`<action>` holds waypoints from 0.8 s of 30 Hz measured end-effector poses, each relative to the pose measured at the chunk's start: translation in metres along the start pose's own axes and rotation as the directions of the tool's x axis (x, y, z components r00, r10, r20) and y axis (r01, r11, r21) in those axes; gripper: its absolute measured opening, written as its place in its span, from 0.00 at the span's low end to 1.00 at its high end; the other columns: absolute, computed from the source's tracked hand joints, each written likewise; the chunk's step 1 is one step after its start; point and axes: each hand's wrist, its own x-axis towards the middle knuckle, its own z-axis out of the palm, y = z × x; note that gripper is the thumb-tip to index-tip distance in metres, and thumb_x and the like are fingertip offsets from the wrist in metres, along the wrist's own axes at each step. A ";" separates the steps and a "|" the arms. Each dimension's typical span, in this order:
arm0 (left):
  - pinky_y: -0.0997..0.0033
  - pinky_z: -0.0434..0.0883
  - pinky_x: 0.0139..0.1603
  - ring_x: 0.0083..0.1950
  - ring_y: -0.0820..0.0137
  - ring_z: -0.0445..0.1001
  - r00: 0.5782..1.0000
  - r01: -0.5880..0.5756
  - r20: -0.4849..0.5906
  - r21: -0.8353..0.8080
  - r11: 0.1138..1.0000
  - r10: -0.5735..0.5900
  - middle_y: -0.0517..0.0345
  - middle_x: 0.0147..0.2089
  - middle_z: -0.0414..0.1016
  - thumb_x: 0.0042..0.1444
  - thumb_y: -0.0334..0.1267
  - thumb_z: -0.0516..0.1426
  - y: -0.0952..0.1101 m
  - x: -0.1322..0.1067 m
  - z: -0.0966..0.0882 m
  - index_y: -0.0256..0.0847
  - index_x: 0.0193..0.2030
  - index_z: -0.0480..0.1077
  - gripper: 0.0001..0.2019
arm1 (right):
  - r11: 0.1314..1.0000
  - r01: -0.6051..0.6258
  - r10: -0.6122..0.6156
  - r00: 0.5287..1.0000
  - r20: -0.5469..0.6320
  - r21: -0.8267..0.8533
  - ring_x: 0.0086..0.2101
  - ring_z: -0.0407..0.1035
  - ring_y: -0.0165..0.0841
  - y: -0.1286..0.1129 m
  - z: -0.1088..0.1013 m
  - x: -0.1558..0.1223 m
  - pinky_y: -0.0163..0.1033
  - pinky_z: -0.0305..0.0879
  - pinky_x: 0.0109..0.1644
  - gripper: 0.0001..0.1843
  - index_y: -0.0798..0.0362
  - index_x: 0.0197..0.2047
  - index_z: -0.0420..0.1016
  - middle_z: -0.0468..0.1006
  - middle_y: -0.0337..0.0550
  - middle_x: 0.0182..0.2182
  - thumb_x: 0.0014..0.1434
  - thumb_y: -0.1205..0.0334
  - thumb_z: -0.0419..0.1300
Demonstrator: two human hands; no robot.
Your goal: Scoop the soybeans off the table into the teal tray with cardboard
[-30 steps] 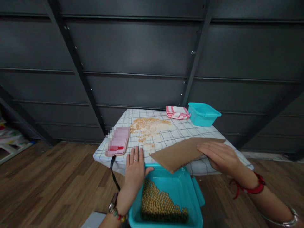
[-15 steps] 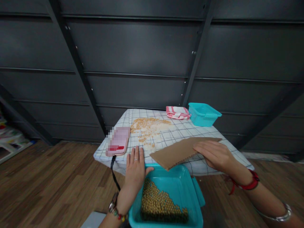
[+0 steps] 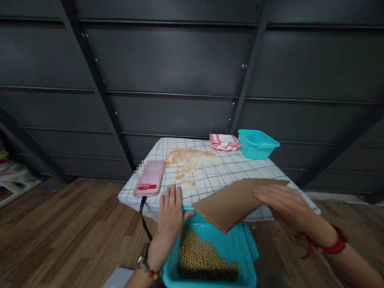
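My left hand (image 3: pixel 170 216) lies flat on the near edge of the checked tablecloth (image 3: pixel 228 168), thumb hooked on the rim of a turquoise bin (image 3: pixel 240 248) held below the table edge. Yellow beans (image 3: pixel 201 256) are heaped in the bin. My right hand (image 3: pixel 282 202) presses flat on a sheet of brown cardboard (image 3: pixel 231 202), whose corner juts over the bin. More beans (image 3: pixel 187 160) lie scattered on the cloth beyond.
A pink phone-like object (image 3: pixel 149 178) with a black strap lies at the table's left edge. At the far side sit a folded pink-and-white cloth (image 3: pixel 224 141) and a small turquoise tub (image 3: pixel 257 144). A dark panelled wall stands behind; wooden floor surrounds the table.
My right hand has pulled the cardboard back toward me, so its corner now reaches further over the bin. The left hand and bin have stayed put.
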 end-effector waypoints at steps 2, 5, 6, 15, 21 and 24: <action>0.51 0.63 0.54 0.59 0.51 0.61 1.000 -0.004 0.006 0.007 1.000 0.004 0.34 0.59 0.61 0.54 0.56 0.45 0.000 0.000 -0.001 0.27 0.58 0.57 0.35 | 0.999 -0.024 0.024 1.000 -0.003 0.021 0.37 0.72 0.30 0.001 0.000 -0.003 0.36 0.71 0.40 0.17 0.54 0.44 0.67 0.78 0.43 0.34 0.56 0.77 0.45; 0.50 0.62 0.55 0.60 0.51 0.60 1.000 0.003 0.011 0.007 1.000 -0.003 0.33 0.59 0.60 0.54 0.56 0.45 -0.001 0.000 0.000 0.26 0.58 0.56 0.35 | 0.998 -0.070 0.070 0.997 -0.032 -0.001 0.37 0.73 0.31 0.004 0.004 -0.005 0.38 0.71 0.40 0.18 0.53 0.45 0.67 0.78 0.44 0.35 0.55 0.77 0.45; 0.50 0.62 0.55 0.60 0.51 0.60 1.000 0.008 0.011 0.006 1.000 -0.008 0.34 0.59 0.60 0.54 0.56 0.44 0.000 -0.001 0.000 0.26 0.59 0.56 0.35 | 0.997 -0.080 0.079 0.996 -0.048 -0.016 0.36 0.73 0.31 0.005 0.005 -0.004 0.38 0.71 0.40 0.19 0.53 0.45 0.67 0.78 0.44 0.34 0.55 0.77 0.46; 0.49 0.60 0.56 0.61 0.52 0.59 1.000 0.019 -0.011 -0.004 1.000 -0.019 0.34 0.60 0.59 0.55 0.54 0.45 0.000 -0.003 0.007 0.29 0.59 0.56 0.33 | 0.998 -0.051 0.049 0.997 -0.058 -0.026 0.34 0.73 0.29 0.001 0.010 0.010 0.36 0.70 0.39 0.23 0.51 0.48 0.66 0.78 0.39 0.32 0.52 0.78 0.46; 0.47 0.61 0.55 0.59 0.50 0.60 1.000 0.004 -0.027 0.002 1.000 -0.004 0.33 0.59 0.60 0.56 0.54 0.43 0.000 -0.002 0.006 0.25 0.59 0.56 0.34 | 1.000 -0.025 0.025 1.000 -0.005 -0.001 0.34 0.73 0.29 0.000 0.001 0.005 0.35 0.71 0.38 0.18 0.53 0.42 0.68 0.78 0.41 0.33 0.55 0.78 0.45; 0.48 0.62 0.54 0.59 0.51 0.61 1.000 0.004 -0.027 0.006 1.000 -0.004 0.33 0.59 0.61 0.56 0.54 0.42 -0.001 -0.002 0.006 0.26 0.58 0.57 0.33 | 1.000 -0.029 0.028 0.999 -0.023 -0.013 0.34 0.73 0.30 0.001 -0.001 0.006 0.36 0.71 0.38 0.17 0.53 0.42 0.68 0.78 0.42 0.32 0.55 0.77 0.45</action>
